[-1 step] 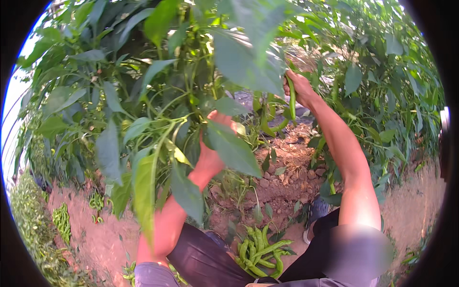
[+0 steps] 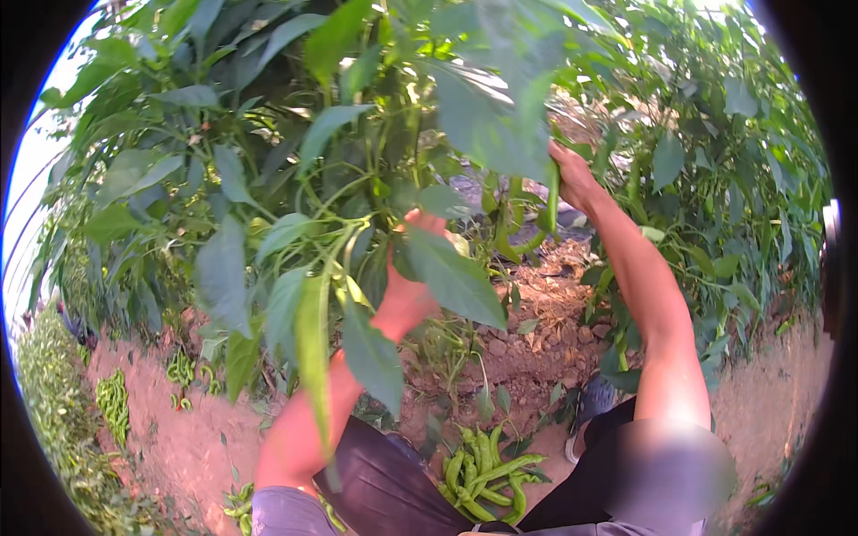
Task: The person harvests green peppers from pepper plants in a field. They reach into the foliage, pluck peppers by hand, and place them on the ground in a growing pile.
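Note:
A long green pepper hangs down at the fingers of my right hand, which is closed on it. A large leaf covers part of those fingers. My left hand reaches into the pepper plant at the middle, among its stems. A broad leaf hides much of this hand, and what its fingers do cannot be made out. More green peppers hang low on the plant between my hands. On the ground between my legs lies a pile of picked green peppers.
Dense pepper plants stand on the right. Dry soil with clods and straw lies under the stems. Further pepper heaps rest on the dirt path at the left, with smaller peppers near my left elbow.
The plant and my left hand sit slightly farther right in the view. My right hand is a little lower and farther right, and the leaf covers more of its pepper.

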`<state>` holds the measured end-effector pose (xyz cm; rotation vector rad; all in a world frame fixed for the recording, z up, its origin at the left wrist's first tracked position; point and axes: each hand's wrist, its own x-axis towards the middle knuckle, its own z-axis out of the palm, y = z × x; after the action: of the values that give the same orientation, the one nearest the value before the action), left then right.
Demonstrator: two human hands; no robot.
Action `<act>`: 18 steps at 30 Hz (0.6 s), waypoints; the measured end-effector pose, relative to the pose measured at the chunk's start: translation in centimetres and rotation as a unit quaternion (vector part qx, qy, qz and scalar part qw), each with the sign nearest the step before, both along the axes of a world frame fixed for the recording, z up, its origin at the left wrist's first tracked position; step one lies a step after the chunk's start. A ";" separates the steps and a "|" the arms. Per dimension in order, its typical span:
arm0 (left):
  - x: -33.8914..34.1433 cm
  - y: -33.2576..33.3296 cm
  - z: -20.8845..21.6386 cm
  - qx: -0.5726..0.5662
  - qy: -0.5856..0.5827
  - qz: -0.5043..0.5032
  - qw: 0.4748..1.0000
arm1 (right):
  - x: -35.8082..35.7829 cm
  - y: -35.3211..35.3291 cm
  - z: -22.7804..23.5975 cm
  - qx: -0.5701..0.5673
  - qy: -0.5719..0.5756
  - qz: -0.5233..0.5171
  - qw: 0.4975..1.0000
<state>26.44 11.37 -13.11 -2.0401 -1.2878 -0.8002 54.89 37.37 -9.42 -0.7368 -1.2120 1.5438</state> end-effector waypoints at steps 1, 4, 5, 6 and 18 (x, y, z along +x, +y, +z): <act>0.0 0.7 -0.5 -0.011 -0.010 0.021 1.000 | -0.2 0.3 -0.1 0.019 0.014 0.025 0.999; 0.6 3.0 -2.0 -0.010 -0.052 0.033 0.998 | 0.2 2.1 -1.4 0.005 0.007 0.060 0.998; 1.0 3.4 -2.2 -0.013 -0.067 0.032 0.997 | 0.3 2.7 -2.1 0.003 -0.002 0.041 0.999; 1.3 3.3 -2.3 -0.025 -0.142 -0.004 0.990 | 0.1 3.3 -2.7 -0.029 0.003 0.025 0.999; 0.8 0.8 1.1 -0.044 -0.021 -0.049 0.998 | -1.9 1.6 -2.3 -0.035 0.020 0.016 0.999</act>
<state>27.29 12.12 -12.06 -2.1811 -1.2749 -0.8495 53.01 38.99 -11.72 -0.7316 -1.1488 1.6269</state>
